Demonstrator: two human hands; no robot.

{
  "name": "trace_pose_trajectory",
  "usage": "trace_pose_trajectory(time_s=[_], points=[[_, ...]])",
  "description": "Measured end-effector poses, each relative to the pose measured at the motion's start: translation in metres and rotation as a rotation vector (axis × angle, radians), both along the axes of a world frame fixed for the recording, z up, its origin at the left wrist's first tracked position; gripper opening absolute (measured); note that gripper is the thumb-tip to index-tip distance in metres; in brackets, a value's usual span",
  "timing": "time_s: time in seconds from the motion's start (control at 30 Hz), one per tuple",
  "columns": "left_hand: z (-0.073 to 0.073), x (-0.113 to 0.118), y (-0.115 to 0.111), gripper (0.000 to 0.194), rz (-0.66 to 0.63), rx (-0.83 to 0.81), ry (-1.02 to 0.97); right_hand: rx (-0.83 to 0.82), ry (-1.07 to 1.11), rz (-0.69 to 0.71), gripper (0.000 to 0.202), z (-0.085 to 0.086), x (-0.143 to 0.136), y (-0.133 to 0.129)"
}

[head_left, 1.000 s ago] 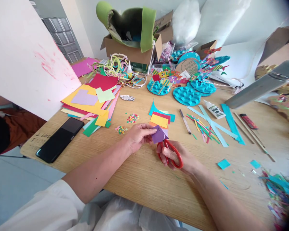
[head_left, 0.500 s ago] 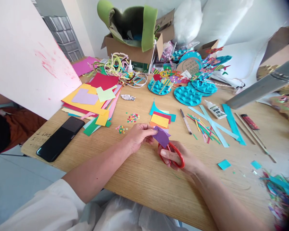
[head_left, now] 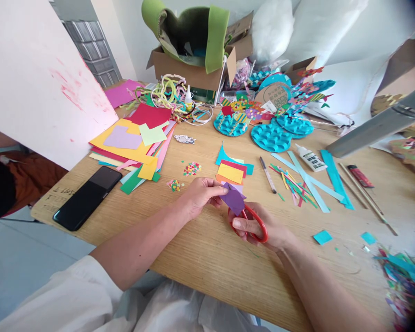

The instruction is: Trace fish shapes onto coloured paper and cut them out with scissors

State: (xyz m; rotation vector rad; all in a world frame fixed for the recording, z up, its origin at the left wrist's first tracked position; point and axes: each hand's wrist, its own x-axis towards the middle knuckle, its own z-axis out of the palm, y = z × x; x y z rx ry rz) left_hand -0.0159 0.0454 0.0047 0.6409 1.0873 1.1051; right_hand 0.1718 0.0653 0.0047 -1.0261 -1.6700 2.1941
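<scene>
My left hand point(head_left: 204, 196) pinches a small piece of purple paper point(head_left: 234, 200) by its left edge, above the table. My right hand point(head_left: 257, 226) is closed round the red handles of a pair of scissors point(head_left: 263, 229). The purple paper hides most of the scissors' blades, so I cannot tell how far apart they are. Just beyond my hands lie stacked paper pieces: a yellow rectangle point(head_left: 230, 173), and a blue offcut point(head_left: 222, 155) behind it. Two small heaps of paper confetti point(head_left: 192, 169) lie to the left.
At left are a black phone point(head_left: 86, 198) and a stack of coloured paper point(head_left: 100, 136). A pen point(head_left: 268, 174), paper strips point(head_left: 302, 177), a glue bottle point(head_left: 310, 158) and a grey flask point(head_left: 373, 124) lie to the right. Blue decorated discs point(head_left: 270, 136) and a cardboard box point(head_left: 180, 69) stand behind.
The view has shifted very slightly. Both hands keep their hold, and the purple paper and scissors stay almost in the same place.
</scene>
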Motion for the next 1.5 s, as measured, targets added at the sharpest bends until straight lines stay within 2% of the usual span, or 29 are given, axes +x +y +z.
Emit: trace_pose_trajectory(time_s=[0.3, 0.47, 0.63, 0.8, 1.2, 1.5], points=[[-0.002, 0.001, 0.000, 0.012, 0.003, -0.005, 0.006, -0.009, -0.002, 0.027, 0.044, 0.007, -0.004, 0.000], [-0.001, 0.001, 0.000, 0.011, -0.003, -0.010, 0.000, -0.013, 0.037, 0.029, 0.046, 0.003, -0.002, -0.001], [0.000, 0.002, 0.000, 0.011, -0.006, -0.014, -0.005, -0.056, 0.114, -0.009, 0.065, -0.004, 0.001, -0.003], [-0.001, 0.002, 0.000, 0.009, -0.007, -0.015, 0.005, -0.069, 0.107, 0.007, 0.070, -0.004, 0.002, -0.003], [0.001, 0.002, 0.000, 0.012, -0.018, -0.046, 0.029, 0.024, 0.120, 0.019, 0.064, -0.009, 0.007, -0.001], [0.001, 0.001, 0.001, 0.013, -0.024, -0.051, 0.031, 0.086, 0.086, 0.019, 0.061, -0.006, 0.007, -0.001]])
